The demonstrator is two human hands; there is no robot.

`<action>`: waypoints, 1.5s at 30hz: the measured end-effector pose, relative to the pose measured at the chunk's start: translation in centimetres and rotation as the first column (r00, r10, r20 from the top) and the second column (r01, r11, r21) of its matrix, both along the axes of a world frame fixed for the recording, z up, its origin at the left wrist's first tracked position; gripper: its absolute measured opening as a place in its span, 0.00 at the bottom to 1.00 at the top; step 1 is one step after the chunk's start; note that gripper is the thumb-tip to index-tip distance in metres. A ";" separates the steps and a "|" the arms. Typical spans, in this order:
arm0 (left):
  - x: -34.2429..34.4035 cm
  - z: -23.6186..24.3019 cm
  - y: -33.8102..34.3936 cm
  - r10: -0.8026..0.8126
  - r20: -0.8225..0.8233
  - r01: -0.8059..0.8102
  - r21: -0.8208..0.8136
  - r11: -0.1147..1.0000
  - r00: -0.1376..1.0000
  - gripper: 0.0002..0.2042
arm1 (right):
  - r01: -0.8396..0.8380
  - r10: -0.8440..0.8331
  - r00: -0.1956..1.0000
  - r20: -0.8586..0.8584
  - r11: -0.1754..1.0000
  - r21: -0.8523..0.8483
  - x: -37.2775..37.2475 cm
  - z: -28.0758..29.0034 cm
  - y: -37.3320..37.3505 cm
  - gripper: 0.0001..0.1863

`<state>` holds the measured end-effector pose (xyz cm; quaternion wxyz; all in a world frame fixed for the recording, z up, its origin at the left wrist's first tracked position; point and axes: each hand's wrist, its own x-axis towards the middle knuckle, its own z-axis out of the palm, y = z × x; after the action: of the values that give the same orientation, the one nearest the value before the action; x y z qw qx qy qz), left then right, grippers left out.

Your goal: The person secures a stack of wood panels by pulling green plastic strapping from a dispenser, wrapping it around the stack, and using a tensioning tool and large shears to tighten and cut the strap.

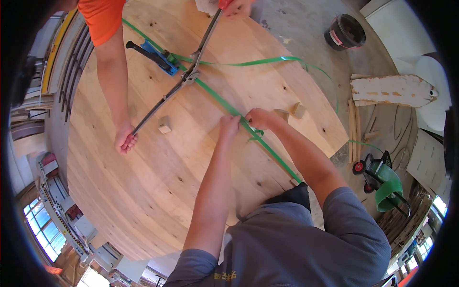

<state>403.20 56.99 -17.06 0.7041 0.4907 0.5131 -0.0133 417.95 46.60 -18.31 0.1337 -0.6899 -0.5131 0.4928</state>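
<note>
A green strapping band [216,98] runs diagonally over a large pale wooden panel [143,191]. My left hand [229,126] is closed on the band near the panel's middle. Just right of it, my right hand [259,118] is closed with its fingertips pinched at the band's edge. Below them a small loose curl of green strap sticks out. Farther up the band, a co-worker's hands grip the two ends of a long-handled crimping tool [165,98], its jaws at the band. A blue strap tensioner [165,63] with a black handle sits beside those jaws.
Small wood blocks [164,125] lie on the panel, some [297,110] right of my hands. A loose strap [267,61] loops toward the right floor. There stand a black bucket [345,32] and a green wheeled strap cart [387,186]. An orange-sleeved arm [110,71] reaches over the far left.
</note>
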 end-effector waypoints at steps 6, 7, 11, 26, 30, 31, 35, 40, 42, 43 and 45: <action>0.6 -0.7 -0.5 -0.075 -0.146 0.071 -0.034 0.997 0.986 0.16 | 0.137 -0.134 0.984 0.114 0.990 -0.018 -2.3 1.9 -2.7 0.10; 1.1 -0.8 -1.2 -0.054 -0.147 0.064 0.064 0.996 0.988 0.17 | 0.177 -0.178 0.965 0.193 0.984 0.024 -2.8 1.6 -3.3 0.11; 0.8 -2.5 -2.1 -0.004 -0.161 0.060 0.346 0.936 0.987 0.19 | 0.434 -0.432 0.899 -0.073 0.900 0.023 -2.9 2.3 -6.4 0.16; 0.8 -1.6 -2.2 0.159 -0.049 -0.162 -0.054 0.985 0.986 0.09 | 0.581 -0.494 0.507 -0.707 0.801 -0.143 -4.4 5.0 -7.1 0.04; -0.1 -4.0 -2.8 0.177 0.003 -0.174 0.187 0.967 0.984 0.09 | 0.530 -0.705 0.443 -0.554 0.704 -0.472 -3.3 5.9 -6.3 0.07; -0.4 -4.8 -2.9 0.200 0.052 -0.207 0.278 0.938 0.978 0.09 | 0.527 -0.701 0.446 -0.556 0.708 -0.470 -3.0 5.7 -6.1 0.07; 0.8 -3.9 -3.2 0.133 0.044 -0.139 0.418 0.898 0.990 0.10 | 0.590 -0.677 0.628 -0.383 0.735 -0.332 -2.1 3.7 -6.6 0.15; -0.6 -4.1 -2.8 -0.006 -0.261 0.126 0.445 0.886 0.965 0.14 | 0.364 -0.332 0.899 0.286 0.930 -0.062 -2.7 1.7 -5.7 0.13; -0.2 -2.3 -3.5 0.008 -0.223 0.069 0.336 0.939 0.975 0.15 | 0.232 -0.180 0.907 0.381 0.968 -0.095 -3.5 1.0 -5.7 0.13; 0.3 -1.2 -3.9 0.035 -0.189 0.008 0.220 0.976 0.981 0.16 | 0.094 -0.018 0.885 0.465 0.985 -0.142 -3.7 0.8 -6.0 0.12; -0.3 -1.5 -3.5 0.040 -0.180 0.004 0.239 0.971 0.983 0.13 | 0.072 -0.047 0.924 0.380 0.996 -0.051 -3.8 0.8 -6.1 0.11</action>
<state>402.90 53.49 -18.57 0.5899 0.5636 0.5783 0.0097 414.18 40.50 -17.48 0.0249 -0.7912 -0.4922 0.3622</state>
